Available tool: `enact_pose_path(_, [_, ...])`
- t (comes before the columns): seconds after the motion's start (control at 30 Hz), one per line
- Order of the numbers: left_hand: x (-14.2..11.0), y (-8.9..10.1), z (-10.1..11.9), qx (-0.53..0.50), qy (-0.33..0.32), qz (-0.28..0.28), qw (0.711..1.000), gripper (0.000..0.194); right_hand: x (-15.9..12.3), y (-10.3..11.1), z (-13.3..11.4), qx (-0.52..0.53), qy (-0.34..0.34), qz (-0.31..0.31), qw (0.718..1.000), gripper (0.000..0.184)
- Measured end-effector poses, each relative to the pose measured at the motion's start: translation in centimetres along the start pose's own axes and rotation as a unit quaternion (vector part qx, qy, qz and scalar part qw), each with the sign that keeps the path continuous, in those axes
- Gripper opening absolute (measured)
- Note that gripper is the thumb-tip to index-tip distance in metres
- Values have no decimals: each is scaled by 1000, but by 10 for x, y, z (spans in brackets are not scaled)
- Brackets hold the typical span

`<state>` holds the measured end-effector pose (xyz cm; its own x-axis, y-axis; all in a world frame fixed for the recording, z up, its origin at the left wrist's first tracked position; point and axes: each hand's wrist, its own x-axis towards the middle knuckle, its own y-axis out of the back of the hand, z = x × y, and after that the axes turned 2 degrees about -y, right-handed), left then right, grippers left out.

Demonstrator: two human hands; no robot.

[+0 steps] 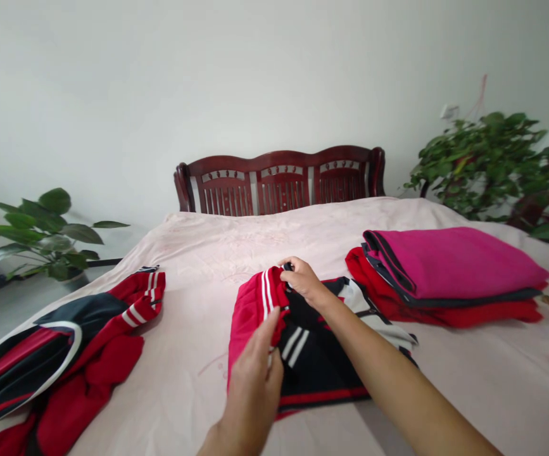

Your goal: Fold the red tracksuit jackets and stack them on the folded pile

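A navy, red and white jacket [324,370] lies partly folded on the bed in front of me. Its red part with white stripes [250,304] is turned over on the left side. At the far edge of this part, my right hand [302,278] pinches the dark fabric between thumb and fingers. Nearer to me, my left hand [252,380] has its thumb and fingers closed around the near edge of the same red fabric; some fingertips are hidden by the cloth.
On the right sits a stack of folded clothes with a magenta piece [464,263] on top and a red piece [483,315] beneath. A loose red and navy garment [98,342] lies rumpled at left. The pink bedsheet [193,380] reaches toward a wooden headboard [281,180]. Plants flank the bed.
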<state>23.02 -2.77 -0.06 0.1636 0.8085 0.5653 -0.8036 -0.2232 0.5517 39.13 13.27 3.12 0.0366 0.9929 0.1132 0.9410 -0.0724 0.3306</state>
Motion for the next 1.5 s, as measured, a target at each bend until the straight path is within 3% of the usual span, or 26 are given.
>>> enact_pose_path(0.1, [-14, -50, -5, 94, -100, -133, 982, 71, -1, 15, 40, -53, -51, 7, 997, 38])
enact_pose_path(0.17, [-21, -71, -9, 140, -134, -173, 966, 73, -3, 20, 65, -90, -72, 7, 993, 32])
enact_pose_path(0.23, [-24, -79, -11, 161, -145, -189, 958, 72, -5, 22, 82, -119, -78, 11, 990, 31])
enact_pose_path(0.47, [-29, -68, -13, 186, -174, -197, 947, 70, -8, 21, 87, -190, -78, 30, 978, 32])
enact_pose_path(0.67, [-34, -72, -20, 169, -182, -195, 949, 77, -26, 27, 84, -252, -96, 16, 963, 25])
enact_pose_path(0.83, [-26, -58, -10, 86, -159, -177, 967, 61, -39, 29, 83, -269, -91, 1, 959, 29])
enact_pose_path(0.93, [-9, -33, -15, 34, -90, -108, 989, 51, -52, 33, 85, -264, -81, 10, 961, 38])
enact_pose_path(1.07, [16, -1, -54, 1, 88, 27, 996, 51, -74, 40, 90, -260, -54, 24, 964, 44])
enact_pose_path(1.13, [24, 5, -76, -55, 227, 44, 971, 64, -82, 42, 93, -268, -21, 23, 963, 44])
enact_pose_path(1.23, [30, 5, -92, -199, 407, 25, 891, 79, -88, 39, 97, -287, 18, 28, 957, 47])
enact_pose_path(1.3, [31, 4, -90, -295, 442, -8, 847, 72, -90, 35, 100, -299, 28, 44, 953, 47])
enact_pose_path(1.4, [29, 4, -79, -403, 421, -77, 809, 48, -92, 30, 103, -310, 34, 70, 947, 48])
enact_pose_path(1.5, [25, 3, -71, -455, 414, -71, 785, 33, -94, 28, 105, -278, 35, 74, 957, 48])
